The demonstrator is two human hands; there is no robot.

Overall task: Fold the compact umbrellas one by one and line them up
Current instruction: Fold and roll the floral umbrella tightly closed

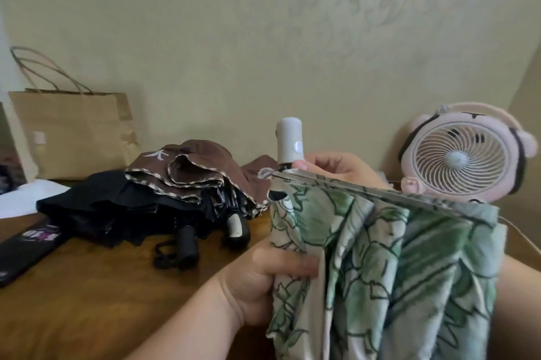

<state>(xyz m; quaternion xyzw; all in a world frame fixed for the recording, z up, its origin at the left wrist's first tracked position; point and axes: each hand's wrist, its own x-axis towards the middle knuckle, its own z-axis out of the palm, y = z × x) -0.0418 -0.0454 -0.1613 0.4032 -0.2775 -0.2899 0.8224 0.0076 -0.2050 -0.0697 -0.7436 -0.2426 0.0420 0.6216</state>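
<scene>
Starting nearest you, your left hand point(263, 280) has its fingers curled round a bunch of the green umbrella point(395, 257) low on its canopy, thumb across the cloth. The umbrella is held up off the table point(102, 301), in front of you, its canopy hanging in loose pleats. That cloth is thin, soft and probably slick. It will slide and balloon rather than stay creased, so gather each panel flat by its edge and do not squeeze a handful. The ribs inside are likely light and easy to bend, so avoid twisting against them.

Higher up, your right hand point(336, 167) holds the neck just below the pale handle point(289, 140), with the thumb pressed there. Its other fingers are mostly hidden behind the canopy's top edge. The handle points upward and is the one stiff, sure part, so keep it as your anchor while the left hand wraps the pleats round the shaft. The whole thing should be light enough for one hand.

Farther along the table lie the black umbrella point(117, 207) and, partly on top of it, the brown umbrella point(199, 172). Both are slack and unfolded, so I judge they remain to be done. A flat black item point(26, 245) with pink print lies at the left edge, and I cannot tell what it is.

Against the wall stand a pink fan point(465, 154) and a paper bag point(76, 131).
</scene>
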